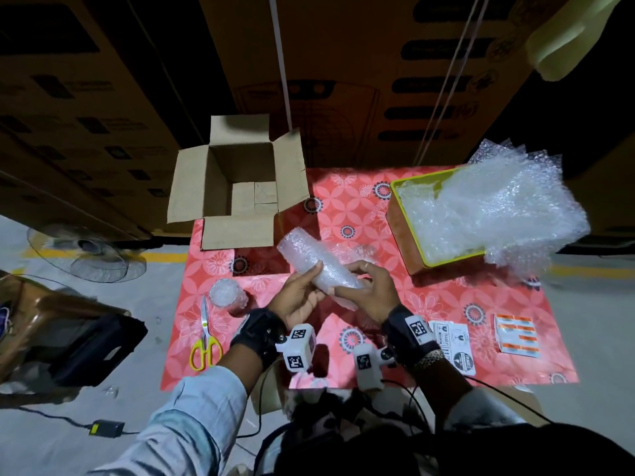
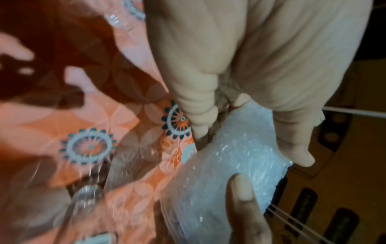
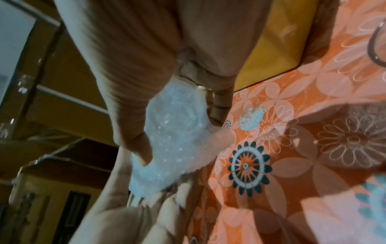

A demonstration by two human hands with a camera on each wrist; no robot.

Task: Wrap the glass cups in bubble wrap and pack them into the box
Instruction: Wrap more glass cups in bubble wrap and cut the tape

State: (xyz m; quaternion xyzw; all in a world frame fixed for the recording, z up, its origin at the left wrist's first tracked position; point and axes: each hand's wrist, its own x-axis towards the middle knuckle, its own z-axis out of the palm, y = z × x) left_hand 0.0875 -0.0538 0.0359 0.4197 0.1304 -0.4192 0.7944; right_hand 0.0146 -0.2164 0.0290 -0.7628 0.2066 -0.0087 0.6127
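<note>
both hands are on one long bubble-wrapped roll (image 1: 318, 264), held up over the red flowered mat (image 1: 446, 304). the left hand (image 1: 302, 297) cups the near end with fingers curled round it, and the right hand (image 1: 371, 286) grips the same end from the other side, so it looks like the wrap is getting tucked or twisted shut there. presumably a glass cup is inside, but i can't see it through the bubbles.

what worries me: the far end of the roll sticks out unsupported toward the box (image 1: 240, 187), and i can't tell if that end is closed. if it's open and the roll tips that way, the glass could slide right out. no tape anywhere that i can spot either, so the wrap may just spring loose once let go.

the box sits open at the far left of the mat, flaps out, with what looks like something already on its floor. the near flap hangs toward the hands, so the roll has to clear it. an already wrapped cup (image 1: 226, 293) stands just left of the left hand, easy to knock with an elbow, with the yellow scissors (image 1: 205, 341) next to it. spare bubble wrap (image 1: 498, 214) spills from the yellow tray (image 1: 405, 231) on the right, and the stickers (image 1: 453, 341) lie near the right wrist.
</note>
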